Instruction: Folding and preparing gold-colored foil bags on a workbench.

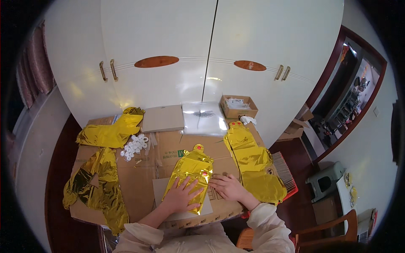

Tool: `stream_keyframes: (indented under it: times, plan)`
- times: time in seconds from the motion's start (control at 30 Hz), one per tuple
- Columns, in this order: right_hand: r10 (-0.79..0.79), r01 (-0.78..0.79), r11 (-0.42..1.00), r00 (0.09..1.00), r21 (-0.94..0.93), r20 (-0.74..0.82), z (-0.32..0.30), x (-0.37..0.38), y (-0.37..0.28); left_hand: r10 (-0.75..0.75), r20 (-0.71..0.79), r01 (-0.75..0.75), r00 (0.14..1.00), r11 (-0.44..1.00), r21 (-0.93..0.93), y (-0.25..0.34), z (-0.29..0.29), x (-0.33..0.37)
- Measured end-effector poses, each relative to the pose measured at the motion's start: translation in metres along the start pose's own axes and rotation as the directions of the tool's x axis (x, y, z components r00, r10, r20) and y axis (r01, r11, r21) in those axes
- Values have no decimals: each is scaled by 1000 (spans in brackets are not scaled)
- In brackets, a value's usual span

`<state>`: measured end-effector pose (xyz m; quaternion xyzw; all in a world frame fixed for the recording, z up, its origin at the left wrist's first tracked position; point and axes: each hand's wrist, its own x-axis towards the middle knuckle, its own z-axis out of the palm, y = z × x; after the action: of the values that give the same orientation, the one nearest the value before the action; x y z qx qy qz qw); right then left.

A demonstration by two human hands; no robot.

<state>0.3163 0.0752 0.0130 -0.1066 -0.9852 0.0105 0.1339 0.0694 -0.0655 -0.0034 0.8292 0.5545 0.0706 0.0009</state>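
Cardboard-covered table (139,202) fills the frame's lower middle, w/ tall white cupboard doors (168,42) behind it across the top.

Center-bottom: gold foil balloon (190,175), flat and uninflated, lies on a grey card sheet (162,187) on the cardboard. Left hand (182,197) rests flat on the balloon's lower part, fingers spread, palm down. Right hand (227,186) sits just beside the balloon's right edge, on the cardboard; fingers lightly curled and close together, tips pointing toward the foil. Can't tell if they pinch anything. Both forearms come in from the lower edge in pale sleeves.

Outward: right of the hands, a stack of gold foil pieces (253,162) runs from mid-frame down to the table's right edge. Left side, 2 more heaps: crumpled gold foil (97,185) at lower left, and another gold pile (112,130) at upper left of the table. Between that pile and the center, a cluster of small white rings (134,146).

Far edge of table: a flat brown card stack (163,118), clear plastic bags (204,118), and a small open cardboard box (238,106) w/ white bits inside.

Right of frame: grey plastic stool (325,179) on the floor, wooden chair (333,230) at lower right, doorway w/ dark red frame (337,46) at upper right.
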Motion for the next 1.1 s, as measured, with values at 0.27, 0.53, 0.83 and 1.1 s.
stream_keyframes:
  times: [0.27, 0.53, 0.83, 1.1]
  plan:
    - [12, -13, 998, 1000, -67, -4, 2, 3, 2, 4, -2, -4, 1000, 1000, -4, 0, 0, 0]
    - [41, -46, 991, 998, -125, -37, 0, 12, 6, -9, 27, 9, 1000, 1000, 15, 0, -1, 0]
    - [-47, 45, 999, 998, -30, -52, -3, 1, -5, 1, -19, -1, 1000, 1000, 12, 1, -3, 0]
    - [-24, 24, 999, 999, -29, -24, -1, 0, -5, -10, 15, 9, 1000, 1000, 24, 1, -2, 0]
